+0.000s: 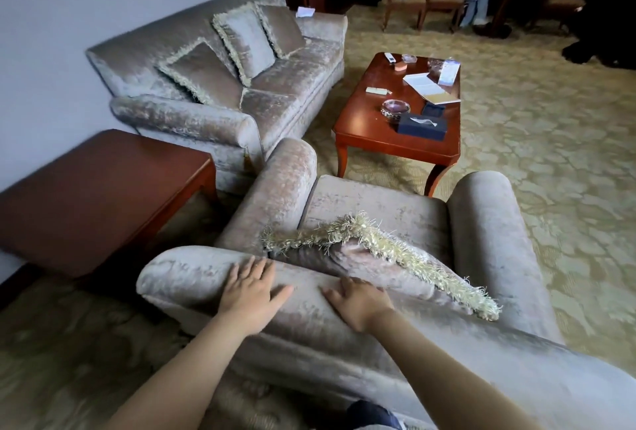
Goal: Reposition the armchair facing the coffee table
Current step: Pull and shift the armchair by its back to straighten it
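Note:
I stand behind a grey-pink velvet armchair [371, 209] and look down over its backrest. Its seat opens toward the red-brown wooden coffee table [364, 120] just beyond. A fringed cushion [378, 257] leans against the inside of the backrest. My left hand [249, 292] lies flat on the top of the backrest, fingers spread. My right hand [358, 300] rests on the backrest top close beside it, fingers curled over the far edge toward the cushion.
A matching sofa [220, 85] with three cushions stands at the left by the wall. A wooden side table [93, 195] sits between sofa and armchair. The coffee table carries papers, an ashtray and a tissue box [421, 127]. A person sits at a dining table at far right.

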Demonstrator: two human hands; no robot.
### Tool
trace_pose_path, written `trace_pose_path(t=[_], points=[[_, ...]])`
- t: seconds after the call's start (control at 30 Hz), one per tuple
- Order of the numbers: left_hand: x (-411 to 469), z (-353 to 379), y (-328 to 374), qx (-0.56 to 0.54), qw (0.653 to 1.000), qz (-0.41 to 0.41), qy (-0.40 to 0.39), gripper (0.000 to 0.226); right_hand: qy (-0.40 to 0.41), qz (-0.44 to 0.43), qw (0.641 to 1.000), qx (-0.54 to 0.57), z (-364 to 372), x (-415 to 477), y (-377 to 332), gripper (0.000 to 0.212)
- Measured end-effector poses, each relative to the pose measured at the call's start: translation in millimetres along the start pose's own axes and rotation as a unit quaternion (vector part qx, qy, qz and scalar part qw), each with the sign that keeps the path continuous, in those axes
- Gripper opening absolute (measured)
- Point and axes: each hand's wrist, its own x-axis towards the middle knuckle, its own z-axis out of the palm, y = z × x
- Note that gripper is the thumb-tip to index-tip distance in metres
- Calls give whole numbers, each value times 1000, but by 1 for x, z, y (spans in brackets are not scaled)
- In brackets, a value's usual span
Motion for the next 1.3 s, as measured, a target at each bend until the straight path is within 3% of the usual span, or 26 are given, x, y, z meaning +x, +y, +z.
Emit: trace_pose_path(t=[0.33,0.67,0.8,0.97,1.1,1.3], points=[[22,-5,-44,-7,998,53,14,67,29,29,998,-36,20,36,-51,78],[70,-13,-97,-12,992,118,-52,75,-47,54,997,-42,28,99,-111,65],[73,-15,-98,-5,990,143,11,74,-80,65,994,-32,29,117,-125,60],[74,-22,-101,-25,985,171,-20,50,-99,94,991,-4,22,126,-151,46],[93,-22,-113,10,976,193,-99,49,-57,119,991,18,22,124,-157,48],[94,-28,-130,82,947,273,-146,48,9,181,983,36,24,108,-177,47]])
